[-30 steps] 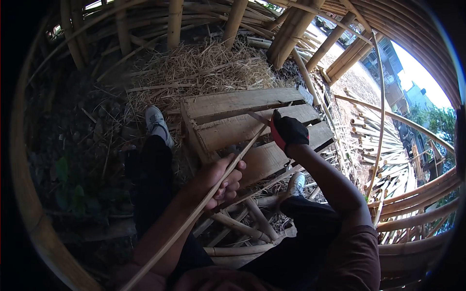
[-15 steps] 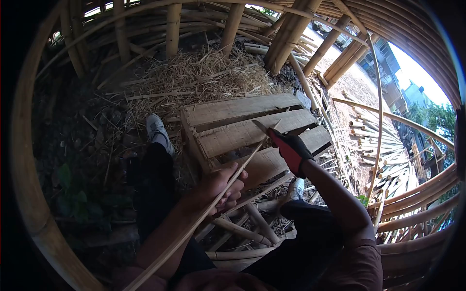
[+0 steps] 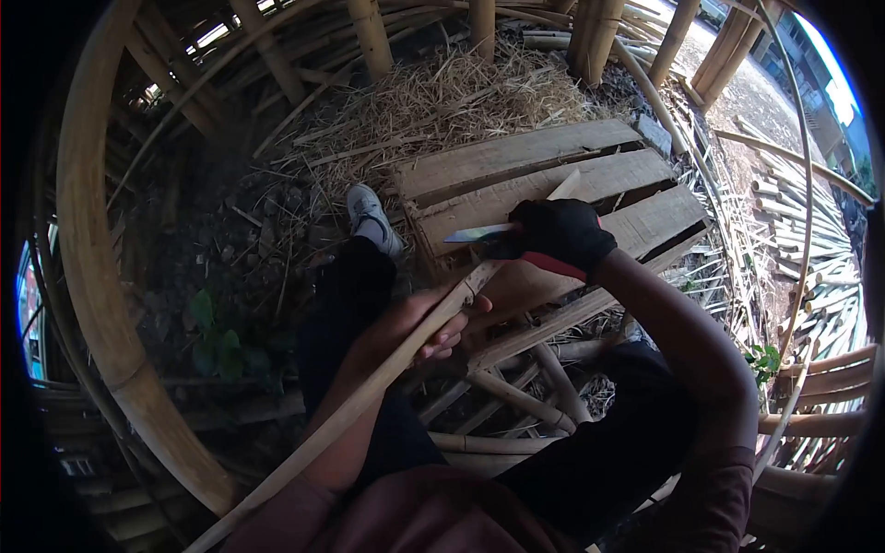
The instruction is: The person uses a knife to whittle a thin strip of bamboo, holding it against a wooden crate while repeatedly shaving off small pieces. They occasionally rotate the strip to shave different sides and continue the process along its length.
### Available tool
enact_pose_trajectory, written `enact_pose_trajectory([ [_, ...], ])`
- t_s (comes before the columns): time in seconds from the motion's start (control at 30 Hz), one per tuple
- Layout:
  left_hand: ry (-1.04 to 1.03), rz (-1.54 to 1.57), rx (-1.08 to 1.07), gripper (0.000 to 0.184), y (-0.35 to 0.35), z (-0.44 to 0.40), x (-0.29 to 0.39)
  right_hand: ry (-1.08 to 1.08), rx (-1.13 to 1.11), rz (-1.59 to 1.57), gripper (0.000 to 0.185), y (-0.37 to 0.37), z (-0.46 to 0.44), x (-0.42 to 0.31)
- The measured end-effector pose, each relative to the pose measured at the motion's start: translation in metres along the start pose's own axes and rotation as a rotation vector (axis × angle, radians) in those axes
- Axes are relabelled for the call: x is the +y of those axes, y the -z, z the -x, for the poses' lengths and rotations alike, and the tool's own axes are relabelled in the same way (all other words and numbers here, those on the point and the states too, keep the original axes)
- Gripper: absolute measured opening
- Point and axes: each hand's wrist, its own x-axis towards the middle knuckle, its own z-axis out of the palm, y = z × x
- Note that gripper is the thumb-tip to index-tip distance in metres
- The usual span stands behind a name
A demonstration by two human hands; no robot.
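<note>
A long split bamboo strip (image 3: 378,376) runs from the lower left up to the slatted wooden crate. My bare left hand (image 3: 441,324) is wrapped round the strip near its upper part. My right hand (image 3: 556,240), in a black and red glove, grips a knife (image 3: 477,233) whose blade points left, just above the strip. The strip's pale tip (image 3: 564,185) shows beyond the glove, and the part between is hidden. Beneath both hands stands the wooden crate (image 3: 544,145), with gaps between its slats.
Dry shavings (image 3: 452,97) lie beyond the crate. Bamboo posts (image 3: 371,39) rise at the back, and a thick curved pole (image 3: 101,304) stands at the left. Cut bamboo lengths (image 3: 793,221) lie at the right. A shoe (image 3: 369,210) is left of the crate.
The view has shifted, so the crate appears farther right. My gloved hand has turned, and the knife now lies nearly level above the strip. The strip shows its broader face.
</note>
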Motion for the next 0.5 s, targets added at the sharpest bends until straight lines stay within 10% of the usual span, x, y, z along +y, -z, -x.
enact_pose_trajectory([
  [0.2, -0.158, 0.126, 0.158, 0.042, 0.012, 0.025, -0.073, -0.038, 0.066, -0.122, 0.051, -0.020, 0.006, 0.006],
  [0.4, 0.108, -0.115, 0.583, 0.041, -0.004, 0.082, -0.130, -0.061, -0.010, -0.162, 0.058, -0.019, 0.014, 0.002],
  [0.5, 0.359, -0.979, 0.764, 0.042, -0.018, 0.132, -0.150, -0.031, -0.059, -0.115, 0.063, -0.019, 0.017, 0.001],
])
